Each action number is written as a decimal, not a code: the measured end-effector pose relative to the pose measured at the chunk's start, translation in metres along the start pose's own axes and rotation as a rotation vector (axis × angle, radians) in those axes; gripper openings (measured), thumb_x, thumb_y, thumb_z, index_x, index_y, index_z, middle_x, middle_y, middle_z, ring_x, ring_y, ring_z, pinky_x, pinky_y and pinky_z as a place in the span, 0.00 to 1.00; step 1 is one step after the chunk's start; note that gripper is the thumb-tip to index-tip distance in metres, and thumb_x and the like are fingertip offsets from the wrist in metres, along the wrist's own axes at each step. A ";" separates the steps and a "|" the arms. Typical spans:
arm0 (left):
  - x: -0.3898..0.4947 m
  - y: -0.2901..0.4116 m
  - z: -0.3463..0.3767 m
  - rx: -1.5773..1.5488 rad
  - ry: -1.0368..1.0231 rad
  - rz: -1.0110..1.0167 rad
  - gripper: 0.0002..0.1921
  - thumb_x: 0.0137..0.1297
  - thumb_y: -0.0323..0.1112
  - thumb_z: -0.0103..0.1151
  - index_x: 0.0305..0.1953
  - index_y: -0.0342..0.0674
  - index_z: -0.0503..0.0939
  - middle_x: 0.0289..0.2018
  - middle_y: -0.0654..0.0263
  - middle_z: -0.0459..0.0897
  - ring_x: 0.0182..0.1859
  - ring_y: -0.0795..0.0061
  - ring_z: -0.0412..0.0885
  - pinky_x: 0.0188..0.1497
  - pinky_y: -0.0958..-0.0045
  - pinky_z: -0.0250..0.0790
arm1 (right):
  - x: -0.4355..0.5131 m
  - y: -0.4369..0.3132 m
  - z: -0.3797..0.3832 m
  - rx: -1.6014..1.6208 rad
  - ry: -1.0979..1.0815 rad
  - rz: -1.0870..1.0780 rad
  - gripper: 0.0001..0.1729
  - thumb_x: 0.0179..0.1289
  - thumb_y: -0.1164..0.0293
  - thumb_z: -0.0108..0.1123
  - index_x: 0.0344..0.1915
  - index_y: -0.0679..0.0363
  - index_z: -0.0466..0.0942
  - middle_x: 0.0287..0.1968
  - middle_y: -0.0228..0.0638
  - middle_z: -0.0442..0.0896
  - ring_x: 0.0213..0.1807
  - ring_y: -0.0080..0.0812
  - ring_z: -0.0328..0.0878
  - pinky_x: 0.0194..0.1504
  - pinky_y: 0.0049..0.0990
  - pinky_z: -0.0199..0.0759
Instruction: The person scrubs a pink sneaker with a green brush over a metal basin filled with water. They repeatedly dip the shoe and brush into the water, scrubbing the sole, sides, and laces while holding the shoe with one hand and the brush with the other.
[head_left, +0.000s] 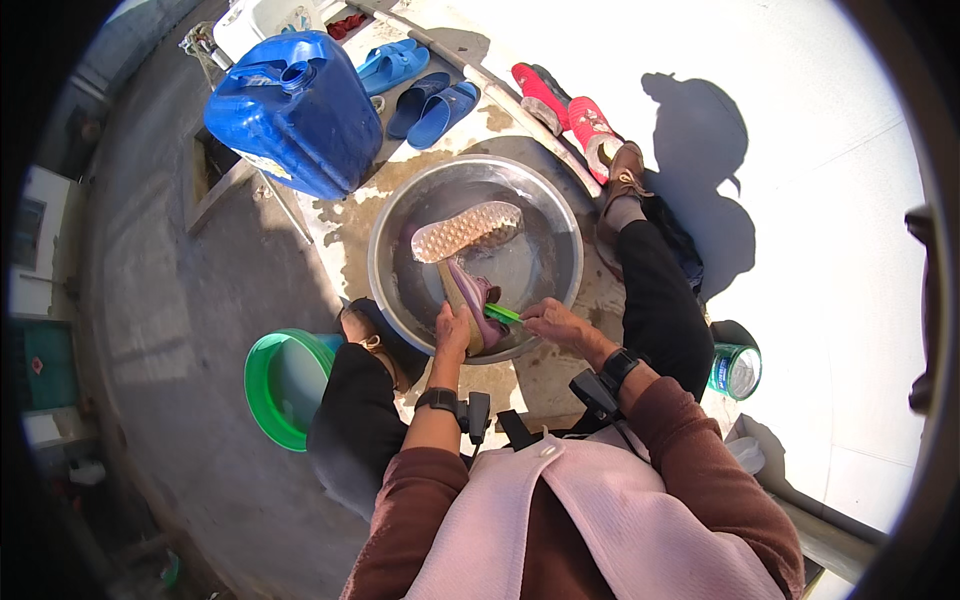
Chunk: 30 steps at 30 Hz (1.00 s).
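A wide metal basin (381, 232) with some water stands between my feet. My left hand (451, 330) grips a purple-pink shoe (471, 296) by its sole near the heel, tilted on its side over the basin's near part. In my right hand (551, 321) is a green brush (502, 313), its head at the shoe's opening; the bristles are hidden. A second shoe (466, 231) lies in the basin with its studded, pale sole facing up, just beyond the held one.
A blue plastic jerrycan (300, 120) stands beyond the basin at the left, beside blue slippers (442, 112). Red shoes (592, 131) lie at the upper right. A green bucket (255, 390) of cloudy liquid is by my left leg, a green can (735, 371) by my right.
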<state>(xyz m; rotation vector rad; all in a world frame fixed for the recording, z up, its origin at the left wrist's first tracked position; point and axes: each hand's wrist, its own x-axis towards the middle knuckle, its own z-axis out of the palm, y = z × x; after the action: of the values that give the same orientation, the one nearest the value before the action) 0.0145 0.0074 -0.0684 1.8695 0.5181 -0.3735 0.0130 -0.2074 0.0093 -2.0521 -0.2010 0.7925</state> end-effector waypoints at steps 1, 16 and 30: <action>0.000 0.000 0.001 0.016 -0.007 0.017 0.29 0.61 0.41 0.44 0.57 0.23 0.57 0.53 0.42 0.66 0.56 0.51 0.65 0.57 0.66 0.58 | 0.010 0.002 0.008 -0.060 0.009 -0.063 0.16 0.52 0.68 0.52 0.38 0.67 0.77 0.21 0.38 0.78 0.23 0.28 0.73 0.28 0.26 0.68; -0.005 -0.023 -0.015 -0.866 -0.192 -0.244 0.25 0.61 0.42 0.47 0.57 0.36 0.63 0.51 0.60 0.70 0.52 0.65 0.69 0.55 0.63 0.61 | 0.054 -0.012 0.021 -0.396 0.010 -0.149 0.13 0.51 0.69 0.48 0.29 0.66 0.77 0.28 0.51 0.77 0.32 0.51 0.75 0.35 0.40 0.69; -0.013 -0.011 -0.017 -0.783 -0.150 -0.143 0.20 0.63 0.38 0.41 0.55 0.36 0.65 0.46 0.63 0.72 0.47 0.71 0.70 0.51 0.68 0.64 | 0.088 -0.008 0.050 -0.289 0.216 0.071 0.11 0.49 0.71 0.48 0.30 0.64 0.75 0.30 0.53 0.77 0.33 0.52 0.75 0.36 0.39 0.68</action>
<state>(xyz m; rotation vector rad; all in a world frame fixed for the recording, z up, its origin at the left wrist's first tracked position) -0.0019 0.0243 -0.0649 1.0461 0.5899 -0.3364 0.0526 -0.1313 -0.0441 -2.4113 -0.1269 0.6053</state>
